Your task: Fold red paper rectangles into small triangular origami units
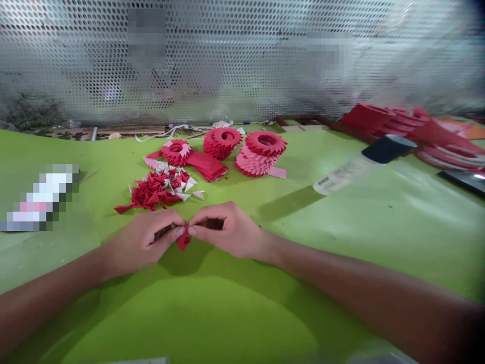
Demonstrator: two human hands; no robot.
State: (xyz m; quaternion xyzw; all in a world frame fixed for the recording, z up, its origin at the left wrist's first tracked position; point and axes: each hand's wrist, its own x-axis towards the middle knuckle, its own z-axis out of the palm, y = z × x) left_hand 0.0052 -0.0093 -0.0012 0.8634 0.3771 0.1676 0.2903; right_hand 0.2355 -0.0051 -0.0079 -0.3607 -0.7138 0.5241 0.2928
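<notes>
Between my two hands is a small folded red paper piece [184, 240], its point hanging downward above the green table. My left hand [153, 235] pinches it from the left with thumb and forefinger. From the right, my right hand [227, 230] pinches its upper edge the same way; fingers hide part of the paper. Just beyond the left hand lies a pile of folded red and white paper triangles [155, 189]. Behind that pile rests a stack of flat red paper slips [208, 166].
Ring-shaped paper models stand farther back: a small red and pink ring [176, 151], a red one [222, 141] and a taller pink and red one [261, 151]. A dark-capped bottle [352, 169] stands right. Red paper items [394, 124] crowd the back right. A perforated metal screen [235, 60] rises behind.
</notes>
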